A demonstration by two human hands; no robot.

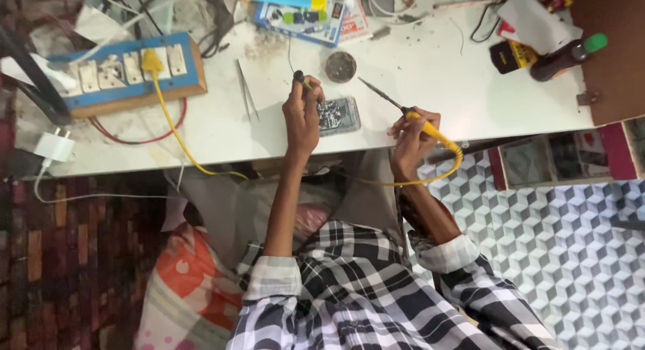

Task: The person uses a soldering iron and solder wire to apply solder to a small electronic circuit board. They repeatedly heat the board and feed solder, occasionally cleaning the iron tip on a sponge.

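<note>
My left hand point(302, 118) grips a thin tool with a black tip point(299, 77) and rests beside an opened phone point(338, 115) that lies on the white table point(437, 88). My right hand point(411, 132) holds a yellow-handled soldering iron point(424, 125) with its metal tip point(373, 90) pointing up-left, above the phone. The iron's yellow cord point(430, 179) loops down below the table edge. A small round tin point(340, 66) sits just beyond the phone.
A blue switch board point(127, 71) with a yellow plug point(152, 61) lies at the left. Tweezers point(244, 89) lie left of my hand. A white charger point(54, 147), a dark bottle with green cap point(568, 54) and packets point(302, 14) lie around the table.
</note>
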